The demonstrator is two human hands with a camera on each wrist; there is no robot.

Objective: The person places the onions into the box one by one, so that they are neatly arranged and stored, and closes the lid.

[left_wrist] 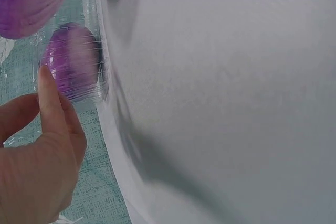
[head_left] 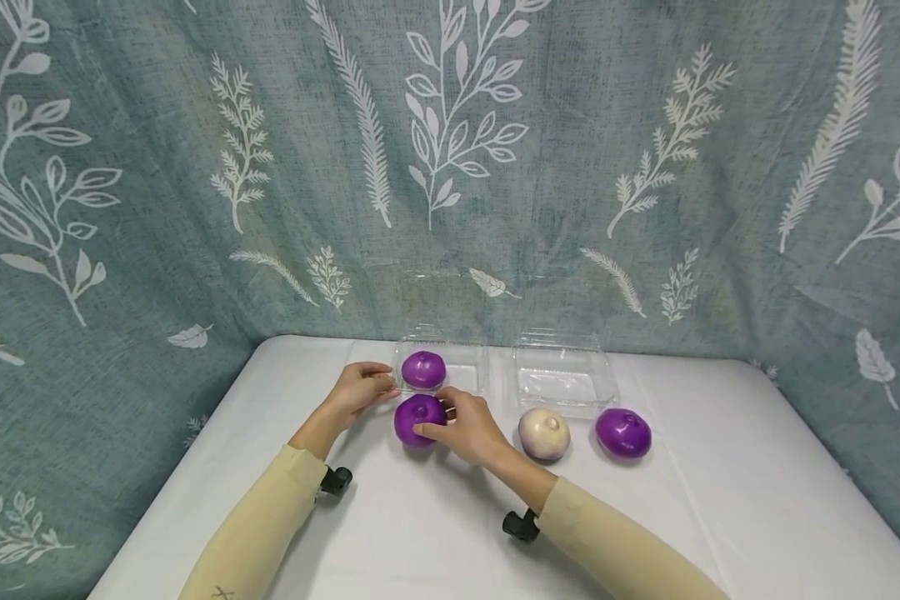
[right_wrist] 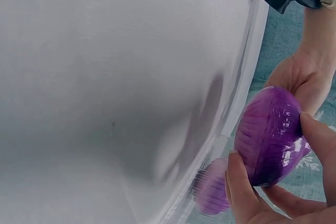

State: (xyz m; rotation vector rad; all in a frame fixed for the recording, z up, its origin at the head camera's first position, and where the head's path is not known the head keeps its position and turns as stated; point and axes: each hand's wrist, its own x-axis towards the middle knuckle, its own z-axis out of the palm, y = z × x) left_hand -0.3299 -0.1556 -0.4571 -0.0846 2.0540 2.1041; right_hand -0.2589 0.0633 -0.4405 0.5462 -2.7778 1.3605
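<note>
My right hand [head_left: 471, 425] grips a glossy purple onion [head_left: 418, 421], thumb on the near side and fingers at the far side, just in front of the left clear plastic container [head_left: 463, 377]. In the right wrist view this held onion [right_wrist: 270, 137] shows a paler, streaked side. At that container's left front corner, the thumb and fingers of my left hand [head_left: 360, 390] pinch its rim. Inside it sits another purple onion [head_left: 423, 369], seen through the plastic wall in the left wrist view [left_wrist: 72, 61].
A second clear plastic container [head_left: 562, 383] stands to the right with its lid raised at the back. In front of it rest a cream-white onion [head_left: 544, 433] and a purple onion [head_left: 623, 433]. A patterned green curtain [head_left: 450, 250] hangs behind the white table [head_left: 420, 533].
</note>
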